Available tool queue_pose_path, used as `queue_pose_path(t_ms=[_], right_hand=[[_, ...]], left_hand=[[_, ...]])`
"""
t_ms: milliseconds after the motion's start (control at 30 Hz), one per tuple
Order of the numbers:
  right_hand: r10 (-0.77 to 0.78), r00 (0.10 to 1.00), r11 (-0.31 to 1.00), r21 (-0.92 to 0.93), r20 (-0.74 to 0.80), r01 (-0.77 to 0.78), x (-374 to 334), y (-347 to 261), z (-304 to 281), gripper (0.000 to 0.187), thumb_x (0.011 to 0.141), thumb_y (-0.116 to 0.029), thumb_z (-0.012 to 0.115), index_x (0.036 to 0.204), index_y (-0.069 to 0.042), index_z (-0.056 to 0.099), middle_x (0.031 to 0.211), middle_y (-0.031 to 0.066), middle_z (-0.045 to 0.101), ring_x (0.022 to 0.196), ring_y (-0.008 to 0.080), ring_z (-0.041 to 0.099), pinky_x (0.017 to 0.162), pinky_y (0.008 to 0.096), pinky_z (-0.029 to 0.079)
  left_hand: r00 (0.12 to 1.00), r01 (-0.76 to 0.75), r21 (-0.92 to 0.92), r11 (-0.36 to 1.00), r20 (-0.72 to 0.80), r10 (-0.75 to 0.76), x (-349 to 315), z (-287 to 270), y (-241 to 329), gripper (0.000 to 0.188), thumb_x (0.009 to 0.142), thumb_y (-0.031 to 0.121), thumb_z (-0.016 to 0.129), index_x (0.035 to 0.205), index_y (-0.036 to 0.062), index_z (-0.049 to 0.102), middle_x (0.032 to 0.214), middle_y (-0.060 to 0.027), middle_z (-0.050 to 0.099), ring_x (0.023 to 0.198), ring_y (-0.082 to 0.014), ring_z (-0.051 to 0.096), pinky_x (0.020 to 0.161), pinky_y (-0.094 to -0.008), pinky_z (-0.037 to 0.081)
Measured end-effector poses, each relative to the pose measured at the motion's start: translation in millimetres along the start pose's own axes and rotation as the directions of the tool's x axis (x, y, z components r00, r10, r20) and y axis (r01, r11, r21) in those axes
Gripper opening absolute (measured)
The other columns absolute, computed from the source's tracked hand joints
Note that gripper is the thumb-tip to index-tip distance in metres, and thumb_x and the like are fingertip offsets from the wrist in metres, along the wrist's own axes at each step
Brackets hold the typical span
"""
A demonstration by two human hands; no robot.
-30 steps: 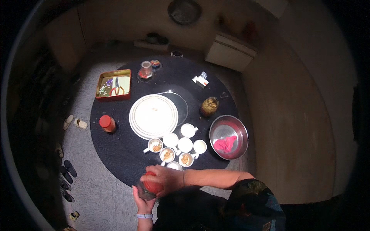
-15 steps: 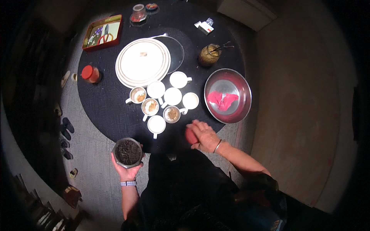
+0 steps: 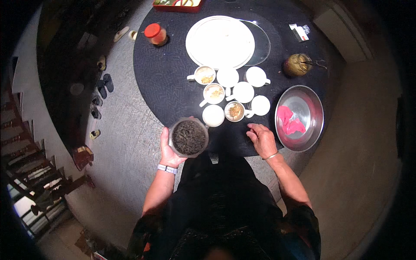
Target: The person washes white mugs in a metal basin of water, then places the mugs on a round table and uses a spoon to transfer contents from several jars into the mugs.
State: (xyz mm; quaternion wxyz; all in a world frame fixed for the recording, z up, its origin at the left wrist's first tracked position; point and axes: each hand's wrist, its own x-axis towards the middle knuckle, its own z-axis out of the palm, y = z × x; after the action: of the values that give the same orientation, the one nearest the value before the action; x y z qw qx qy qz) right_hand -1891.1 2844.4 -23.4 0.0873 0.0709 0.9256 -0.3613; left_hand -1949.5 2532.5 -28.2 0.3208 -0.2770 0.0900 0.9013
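Note:
My left hand (image 3: 168, 149) is wrapped round a wide clear jar (image 3: 173, 145), held upright at the table's near edge. Dark, dry shreds that look like tea leaves (image 3: 189, 136) fill it. My right hand (image 3: 263, 142) is over the near right part of the table, fingers loosely curved and apart, with nothing visible in them. Several white mugs stand grouped beyond my hands. Brownish bits lie in the far left mug (image 3: 205, 75), the one in front of it (image 3: 214, 93) and the near right one (image 3: 234, 111). A white mug (image 3: 213, 115) is closest to the jar.
On the dark round table (image 3: 173, 82) are a large white lid-like disc (image 3: 221, 41), a red-capped jar (image 3: 156, 34), a brownish jar with thin sticks (image 3: 297, 65) and a small white box (image 3: 299, 32). A metal basin (image 3: 307, 97) holding pink cloth (image 3: 289, 121) stands right.
The red lid held in my right hand no longer shows, and that hand's fingers have come apart. My left hand has brought the jar closer to the mugs. The view has shifted.

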Motion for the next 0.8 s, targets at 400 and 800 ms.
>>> queue_pose_path(t_ms=[400,800], right_hand=[[-0.713,0.697,0.7,0.144,0.079,0.699,47.5,-151.7,4.1,0.024,0.079,-0.005,0.06,0.102,0.001,0.057,0.096,0.0155,0.06,0.08,0.0317,0.066,0.067,0.0356,0.055],[-0.738,0.655,0.652,-0.075,0.163,0.754,35.5,-138.9,37.1,0.02,0.075,-0.014,0.066,0.09,-0.002,0.059,0.085,0.0153,0.06,0.072,0.0277,0.067,0.057,0.0355,0.056]], left_hand=[[0.999,-0.011,0.197,0.98,0.035,0.004,-3.1,-7.5,-12.0,0.087,0.089,0.066,0.044,0.147,0.0018,0.031,0.145,-0.0201,0.041,0.132,-0.0348,0.043,0.109,-0.0513,0.036],[0.999,0.036,0.279,0.96,0.005,-0.039,-12.6,-21.1,-15.9,0.079,0.091,0.061,0.047,0.143,0.0036,0.036,0.143,-0.0188,0.044,0.131,-0.0351,0.045,0.107,-0.0539,0.038]])
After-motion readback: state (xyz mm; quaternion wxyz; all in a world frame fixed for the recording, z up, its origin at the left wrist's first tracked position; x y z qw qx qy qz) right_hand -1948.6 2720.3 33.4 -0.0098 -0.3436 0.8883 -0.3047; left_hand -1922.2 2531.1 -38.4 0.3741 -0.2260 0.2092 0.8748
